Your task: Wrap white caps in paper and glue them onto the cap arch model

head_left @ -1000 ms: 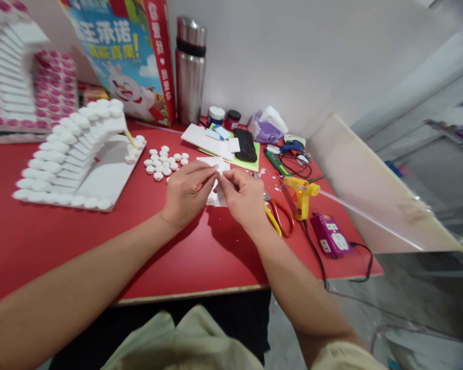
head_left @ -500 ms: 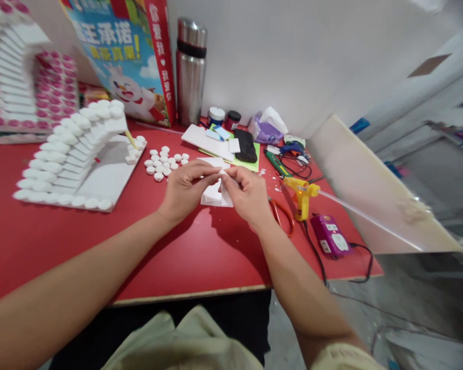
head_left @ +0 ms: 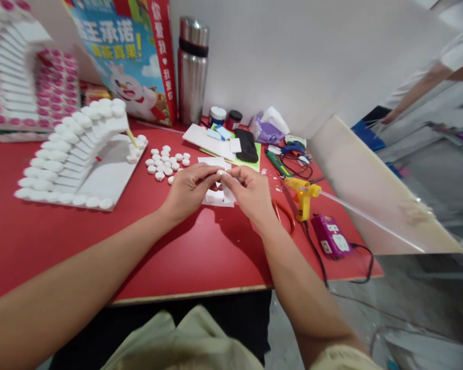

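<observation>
White roundish piece (head_left: 221,173), kinda small w/ blurry detail tbh, is just above some white paper (head_left: 212,160). L hand (head_left: 188,189) & R hand (head_left: 249,193) both pinch it, angled inward, thumbs nearly meeting.

A steel flask (head_left: 193,77) stands beside a printed bag (head_left: 127,64), with 2 jars (head_left: 217,114) and a tissue pack (head_left: 268,128) nearby.

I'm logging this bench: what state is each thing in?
Left hand, pinching a small white piece
Right hand, pinching the same piece
Loose white pieces, clustered on the red table
White staircase model, standing on the table
Flask, upright, closed
Jars, upright, closed
Tissue packet, open, tissue sticking out
Glue gun, glue stick protruding from its back
Purple power block, cord attached
</observation>
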Action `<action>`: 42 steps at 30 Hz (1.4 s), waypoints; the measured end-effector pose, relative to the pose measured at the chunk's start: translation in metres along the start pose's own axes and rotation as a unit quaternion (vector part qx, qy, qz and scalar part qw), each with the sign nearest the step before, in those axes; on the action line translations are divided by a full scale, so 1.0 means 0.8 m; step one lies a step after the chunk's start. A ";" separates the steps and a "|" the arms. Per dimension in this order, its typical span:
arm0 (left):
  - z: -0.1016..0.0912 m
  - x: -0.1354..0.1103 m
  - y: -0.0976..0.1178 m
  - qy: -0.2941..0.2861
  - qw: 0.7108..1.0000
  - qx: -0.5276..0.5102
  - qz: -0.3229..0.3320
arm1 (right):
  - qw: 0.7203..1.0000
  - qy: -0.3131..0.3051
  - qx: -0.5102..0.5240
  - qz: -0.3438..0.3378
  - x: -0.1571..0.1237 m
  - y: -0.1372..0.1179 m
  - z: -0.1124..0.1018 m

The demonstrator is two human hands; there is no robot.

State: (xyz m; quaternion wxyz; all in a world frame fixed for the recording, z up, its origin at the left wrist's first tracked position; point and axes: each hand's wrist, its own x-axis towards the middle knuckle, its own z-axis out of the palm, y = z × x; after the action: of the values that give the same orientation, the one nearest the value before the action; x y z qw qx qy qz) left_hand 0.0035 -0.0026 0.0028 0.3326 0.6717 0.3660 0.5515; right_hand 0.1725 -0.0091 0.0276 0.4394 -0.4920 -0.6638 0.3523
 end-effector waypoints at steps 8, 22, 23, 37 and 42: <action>0.010 -0.005 0.005 0.047 0.994 -0.051 -0.085 | 0.988 0.036 -0.130 -0.073 -0.009 -0.015 0.004; -0.011 0.011 -0.004 0.010 0.995 -0.079 -0.066 | 0.837 -0.232 0.393 0.301 0.018 -0.007 -0.019; -0.012 0.012 -0.004 0.007 0.996 -0.073 -0.058 | 0.827 -0.238 0.405 0.311 0.018 -0.008 -0.018; -0.008 0.008 -0.005 0.001 0.993 -0.093 -0.073 | 0.851 -0.227 0.405 0.246 0.010 -0.007 -0.016; -0.006 0.007 -0.003 0.004 0.981 -0.136 -0.137 | 0.919 -0.186 0.295 0.182 0.008 -0.004 -0.011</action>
State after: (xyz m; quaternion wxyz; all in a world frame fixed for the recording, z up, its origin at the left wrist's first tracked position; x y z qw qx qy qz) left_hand -0.0007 0.0038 0.0044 0.4915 0.5620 0.3775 0.5478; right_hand 0.1784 -0.0040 0.0352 0.3616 -0.3776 -0.4988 0.6913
